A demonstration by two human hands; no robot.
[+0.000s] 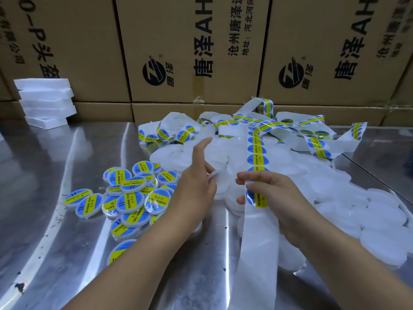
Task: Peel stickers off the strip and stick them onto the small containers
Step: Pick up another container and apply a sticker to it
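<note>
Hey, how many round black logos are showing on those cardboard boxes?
2: one logo low on the middle box, another on the right box. Others may be hidden.

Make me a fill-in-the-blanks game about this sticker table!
The right hand pinches the sticker ____.
The labelled containers lie to the ____ of the plain containers.
The stickers are blue and ____.
Behind the table stand cardboard ____.
Missing words: strip, left, yellow, boxes.

A white strip (259, 238) of blue-and-yellow stickers (257, 151) lies tangled over a heap of plain containers (339, 198). Labelled containers (129, 198) sit piled just left of that heap.
</note>
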